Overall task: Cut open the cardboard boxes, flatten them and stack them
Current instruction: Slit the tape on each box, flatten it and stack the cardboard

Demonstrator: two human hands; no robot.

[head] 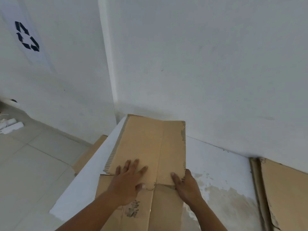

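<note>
A flattened brown cardboard sheet (150,144) with a lengthwise crease lies on a white table (216,157), reaching toward the wall corner. Its near end overlaps a second flat cardboard piece (163,207) with a torn patch. My left hand (128,182) presses flat on the top sheet's near left part, fingers spread and straight. My right hand (185,184) holds the sheet's near right corner, thumb on top and fingers curled under the edge.
More flattened cardboard (286,189) leans at the right, by the wall. Another cardboard piece (90,154) sits on the tiled floor left of the table. White rolled objects (11,125) lie on the floor far left. A recycling symbol (27,36) marks the left wall.
</note>
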